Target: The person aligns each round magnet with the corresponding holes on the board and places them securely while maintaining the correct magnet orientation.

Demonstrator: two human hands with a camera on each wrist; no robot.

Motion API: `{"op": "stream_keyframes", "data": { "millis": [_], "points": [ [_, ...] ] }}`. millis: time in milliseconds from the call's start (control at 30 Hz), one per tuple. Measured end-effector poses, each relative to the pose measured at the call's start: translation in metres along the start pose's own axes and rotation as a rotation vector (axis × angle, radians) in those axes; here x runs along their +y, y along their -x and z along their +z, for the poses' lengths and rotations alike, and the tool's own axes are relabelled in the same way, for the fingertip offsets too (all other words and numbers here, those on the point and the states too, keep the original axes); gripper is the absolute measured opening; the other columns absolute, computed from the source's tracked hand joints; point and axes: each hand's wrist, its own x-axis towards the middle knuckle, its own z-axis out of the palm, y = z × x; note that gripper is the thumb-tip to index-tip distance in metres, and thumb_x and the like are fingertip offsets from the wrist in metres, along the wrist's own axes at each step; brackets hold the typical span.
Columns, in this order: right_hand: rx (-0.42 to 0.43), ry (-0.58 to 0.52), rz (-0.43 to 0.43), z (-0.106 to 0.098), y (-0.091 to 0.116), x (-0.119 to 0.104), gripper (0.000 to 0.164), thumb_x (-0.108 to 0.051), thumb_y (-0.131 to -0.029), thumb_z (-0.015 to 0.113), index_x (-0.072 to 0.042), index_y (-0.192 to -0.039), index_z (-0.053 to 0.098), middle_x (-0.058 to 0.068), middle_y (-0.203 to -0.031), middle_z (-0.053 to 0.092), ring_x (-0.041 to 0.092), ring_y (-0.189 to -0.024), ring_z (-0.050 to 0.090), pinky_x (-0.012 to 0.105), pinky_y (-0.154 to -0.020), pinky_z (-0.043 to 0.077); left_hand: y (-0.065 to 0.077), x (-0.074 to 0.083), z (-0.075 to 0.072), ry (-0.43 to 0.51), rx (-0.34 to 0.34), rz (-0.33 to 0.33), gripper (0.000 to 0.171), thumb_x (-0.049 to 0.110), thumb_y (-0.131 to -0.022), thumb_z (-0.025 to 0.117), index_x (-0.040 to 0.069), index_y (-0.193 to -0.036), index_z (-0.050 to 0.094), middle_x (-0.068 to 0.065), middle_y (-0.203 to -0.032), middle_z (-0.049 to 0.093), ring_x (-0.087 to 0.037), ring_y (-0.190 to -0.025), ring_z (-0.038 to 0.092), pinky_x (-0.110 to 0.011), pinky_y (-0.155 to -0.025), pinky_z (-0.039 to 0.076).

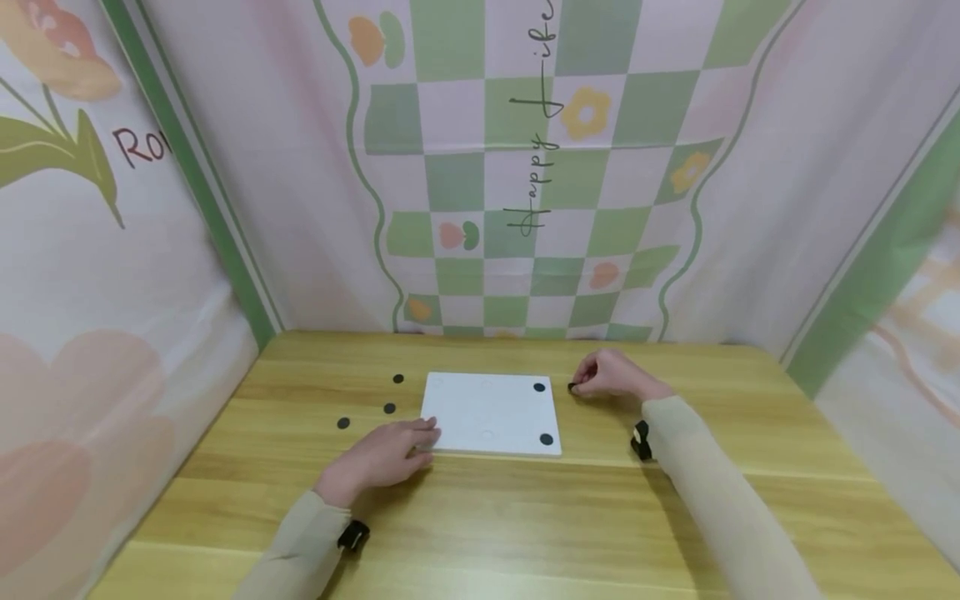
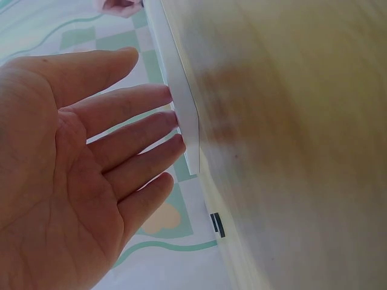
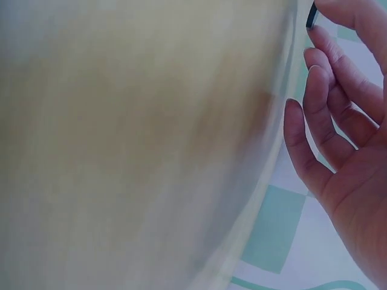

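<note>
A flat white board (image 1: 487,412) lies on the wooden table, with faint round marks on its face. Two black discs sit on its right side, one near the top corner (image 1: 539,387) and one near the bottom corner (image 1: 546,439). My left hand (image 1: 390,454) rests its fingertips on the board's lower left corner, fingers fairly straight in the left wrist view. Just right of the board, my right hand (image 1: 611,375) pinches a small black disc (image 3: 311,16) between thumb and index finger; its other fingers curl loosely.
Left of the board, three loose black discs lie on the table (image 1: 300,467): an upper one (image 1: 398,378), a middle one (image 1: 389,408) and a lower one (image 1: 343,423). A patterned curtain (image 1: 517,183) hangs behind the table's far edge, with more fabric at both sides.
</note>
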Motion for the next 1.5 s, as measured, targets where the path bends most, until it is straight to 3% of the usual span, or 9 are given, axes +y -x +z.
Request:
{"op": "stream_keyframes", "data": {
  "millis": [333, 1000, 1500],
  "points": [
    [0.023, -0.020, 0.019, 0.000, -0.004, -0.004, 0.017, -0.023, -0.075, 0.080, -0.011, -0.084, 0.072, -0.001, -0.080, 0.070, 0.011, -0.073, 0.062, 0.024, -0.067, 0.052, -0.001, -0.002, 0.002, -0.012, 0.008, -0.001, 0.043, 0.028, -0.097, 0.052, 0.008, -0.136, 0.051, -0.011, -0.148, 0.041, -0.029, -0.136, 0.040, -0.047, -0.111, 0.034],
    [0.060, -0.037, -0.050, 0.011, -0.019, -0.029, 0.015, -0.022, -0.075, 0.080, -0.012, -0.084, 0.074, -0.001, -0.079, 0.071, 0.011, -0.072, 0.063, 0.023, -0.066, 0.052, -0.001, -0.002, 0.002, -0.010, 0.004, 0.000, 0.043, 0.027, -0.098, 0.052, 0.008, -0.136, 0.051, -0.011, -0.148, 0.041, -0.028, -0.136, 0.040, -0.046, -0.111, 0.034],
    [0.002, -0.058, -0.045, 0.018, -0.039, -0.048, 0.016, -0.028, -0.076, 0.079, -0.018, -0.085, 0.073, -0.004, -0.082, 0.071, 0.010, -0.074, 0.063, 0.026, -0.070, 0.053, -0.002, -0.003, 0.004, -0.026, 0.011, -0.001, 0.043, 0.028, -0.097, 0.052, 0.009, -0.135, 0.052, -0.010, -0.148, 0.041, -0.027, -0.136, 0.040, -0.046, -0.111, 0.034]
  ]
}}
